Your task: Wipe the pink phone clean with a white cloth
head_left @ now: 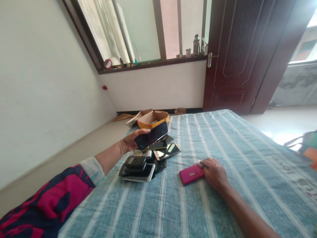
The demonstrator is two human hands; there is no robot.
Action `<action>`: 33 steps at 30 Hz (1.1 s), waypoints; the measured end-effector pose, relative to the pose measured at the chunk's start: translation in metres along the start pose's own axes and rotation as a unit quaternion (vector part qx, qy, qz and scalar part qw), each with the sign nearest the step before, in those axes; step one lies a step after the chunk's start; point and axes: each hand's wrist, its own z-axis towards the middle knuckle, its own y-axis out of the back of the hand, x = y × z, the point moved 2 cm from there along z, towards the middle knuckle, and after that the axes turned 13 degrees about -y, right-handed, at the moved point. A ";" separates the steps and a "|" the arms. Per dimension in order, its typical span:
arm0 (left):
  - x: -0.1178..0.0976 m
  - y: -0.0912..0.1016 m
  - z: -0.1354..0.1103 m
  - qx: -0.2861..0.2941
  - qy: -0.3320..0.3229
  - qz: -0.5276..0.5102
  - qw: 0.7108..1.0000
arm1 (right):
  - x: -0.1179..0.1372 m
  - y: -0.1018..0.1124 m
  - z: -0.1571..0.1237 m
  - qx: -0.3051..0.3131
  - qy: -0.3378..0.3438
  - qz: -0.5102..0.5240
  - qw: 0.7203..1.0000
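My left hand (131,139) is closed around one end of a black smartphone (153,135), lifted at a tilt over a pile of phones. In that pile, a gold-edged smartphone (168,151) lies to the right. A small black keypad phone (135,162) rests on top of a white-edged smartphone (142,175) at the near side. Further right, my right hand (215,172) is closed at the end of a magenta phone (190,175), which is low over the bed or lying on it. A small white bit (199,163) shows at the fingertips; its kind is unclear.
Striped blue-green bedding (173,211) spreads under the phones. Behind the pile stands an open yellow-orange box (148,124) with its lid folded back. Beyond the bed are a windowsill (158,63) with small bottles and a dark red door (235,66). A bag (309,145) is at the right edge.
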 end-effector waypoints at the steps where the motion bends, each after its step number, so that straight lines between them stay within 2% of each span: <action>1: 0.000 0.002 0.000 -0.002 0.004 0.002 1.000 | 0.000 0.000 0.000 0.000 -0.001 0.002 1.000; 6: 0.001 0.009 -0.002 -0.015 0.010 0.034 0.999 | 0.001 0.001 -0.001 -0.002 -0.003 0.007 1.000; 11: 0.004 0.013 -0.004 -0.029 -0.043 0.201 0.978 | 0.003 0.002 -0.001 -0.003 -0.005 0.009 1.000; 14: 0.011 0.017 -0.006 -0.031 -0.030 0.251 0.967 | 0.004 0.004 -0.002 -0.001 -0.009 0.008 1.000; 16: 0.015 0.019 -0.008 -0.021 -0.010 0.213 0.977 | 0.004 0.004 -0.002 0.002 -0.009 0.007 1.000; 19: 0.017 0.017 -0.012 0.010 0.030 0.072 0.997 | 0.003 0.003 -0.001 0.003 -0.006 0.007 1.000; 23: 0.012 0.007 -0.019 0.042 0.015 -0.071 0.996 | -0.001 0.000 -0.001 0.002 -0.004 0.004 1.000; 27: 0.009 -0.008 -0.022 0.070 0.030 -0.091 0.993 | -0.006 -0.003 -0.001 0.008 0.006 0.001 1.000; 33: 0.004 -0.021 -0.020 0.075 0.067 -0.043 0.994 | -0.005 -0.002 -0.003 -0.012 0.012 0.007 1.000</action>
